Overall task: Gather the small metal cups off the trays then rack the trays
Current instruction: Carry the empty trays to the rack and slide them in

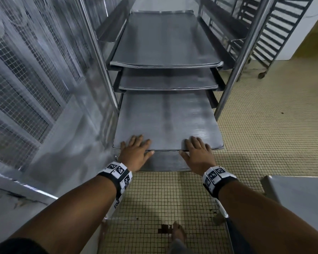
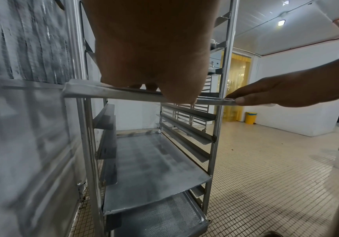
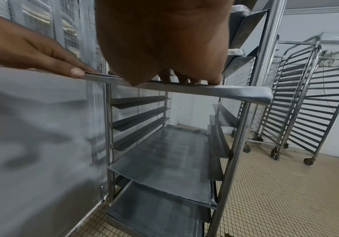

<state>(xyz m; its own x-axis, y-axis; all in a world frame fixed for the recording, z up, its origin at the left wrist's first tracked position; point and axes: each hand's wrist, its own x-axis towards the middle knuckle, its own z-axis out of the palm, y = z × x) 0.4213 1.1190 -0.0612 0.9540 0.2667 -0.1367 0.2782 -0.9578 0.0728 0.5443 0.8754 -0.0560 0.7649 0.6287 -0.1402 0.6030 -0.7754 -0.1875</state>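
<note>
My left hand (image 1: 136, 151) and right hand (image 1: 197, 153) pinch near edge of tray (image 1: 165, 116): fingers (image 1: 195, 142) flat on top, thumbs under; tray half into rack (image 1: 244, 52).

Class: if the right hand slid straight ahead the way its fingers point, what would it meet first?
Probably nothing soon: the right hand points along the bare tray into the rack; depth beyond is unclear.

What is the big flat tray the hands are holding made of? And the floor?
The tray looks like bare metal, perhaps aluminium or steel: dull grey, brushed, with soft shine and a thin rolled edge. The left hand and right hand hold its front edge, fingers on top and thumbs under. The floor looks like small square ceramic tiles, pale yellowish, with dark grout lines.
</note>
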